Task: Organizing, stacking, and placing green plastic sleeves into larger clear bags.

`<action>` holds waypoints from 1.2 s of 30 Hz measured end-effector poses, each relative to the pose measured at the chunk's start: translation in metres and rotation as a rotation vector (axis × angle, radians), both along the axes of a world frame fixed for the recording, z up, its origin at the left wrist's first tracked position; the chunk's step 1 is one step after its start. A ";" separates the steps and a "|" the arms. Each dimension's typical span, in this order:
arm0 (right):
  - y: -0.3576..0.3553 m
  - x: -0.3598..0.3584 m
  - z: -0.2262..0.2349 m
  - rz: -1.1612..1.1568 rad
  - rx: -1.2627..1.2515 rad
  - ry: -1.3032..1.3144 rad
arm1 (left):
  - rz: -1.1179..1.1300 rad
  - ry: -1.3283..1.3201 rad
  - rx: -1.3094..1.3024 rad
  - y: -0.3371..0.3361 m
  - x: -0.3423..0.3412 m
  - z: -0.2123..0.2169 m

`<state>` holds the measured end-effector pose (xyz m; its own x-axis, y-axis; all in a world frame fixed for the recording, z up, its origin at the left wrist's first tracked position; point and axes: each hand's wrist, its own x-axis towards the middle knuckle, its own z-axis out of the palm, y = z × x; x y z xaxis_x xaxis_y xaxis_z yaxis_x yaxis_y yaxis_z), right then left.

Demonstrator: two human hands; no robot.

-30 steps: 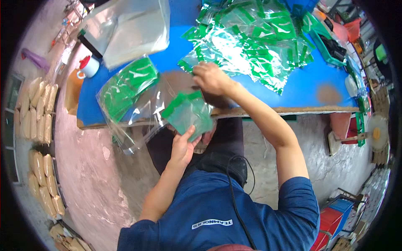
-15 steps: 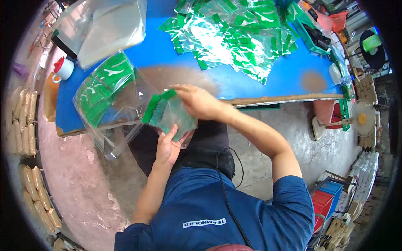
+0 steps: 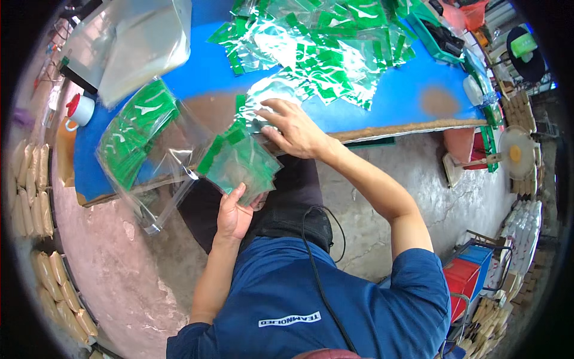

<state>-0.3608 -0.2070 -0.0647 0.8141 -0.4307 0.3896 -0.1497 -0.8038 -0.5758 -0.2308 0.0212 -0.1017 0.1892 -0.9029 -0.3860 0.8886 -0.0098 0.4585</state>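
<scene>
A small stack of clear plastic bags with green bands (image 3: 239, 164) is in my left hand (image 3: 235, 214), thumb on top and the other fingers underneath. My right hand (image 3: 296, 130) is just above and right of the stack, fingers spread at the table's near edge. Its fingertips are over a clear green-banded bag (image 3: 241, 107), apparently touching it; the hand partly covers that bag. Left of the stack, a large clear plastic bag (image 3: 179, 158) holding green-banded bags (image 3: 140, 128) hangs partly over the table edge. A loose pile of similar bags (image 3: 335, 72) spreads across the far middle.
The blue table (image 3: 400, 99) has a worn brown edge. Large clear plastic sheets (image 3: 146, 51) lie at far left, near a white mug with a red lid (image 3: 81, 112). A green tray (image 3: 435, 39) stands at far right, with a fan (image 3: 515, 151) beyond the table's right end.
My right hand has moved away from the held stack, up to the bag at the table edge, and its fingers have spread. The left hand still holds the stack, now slightly lower.
</scene>
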 end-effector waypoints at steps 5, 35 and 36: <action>0.014 -0.011 -0.003 -0.411 -0.293 0.281 | 0.006 -0.017 0.010 -0.002 -0.001 -0.003; -0.026 -0.042 0.017 -0.540 -0.132 0.208 | 0.089 -0.161 0.139 -0.013 -0.013 0.003; -0.039 -0.051 0.002 -0.746 -0.380 0.237 | 0.104 -0.261 0.151 -0.015 -0.014 0.002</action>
<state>-0.4116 -0.2461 -0.0623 0.4493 -0.7593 0.4707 -0.7958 -0.5797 -0.1754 -0.2446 0.0061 -0.1002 0.3880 -0.8096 -0.4405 0.7412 -0.0101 0.6713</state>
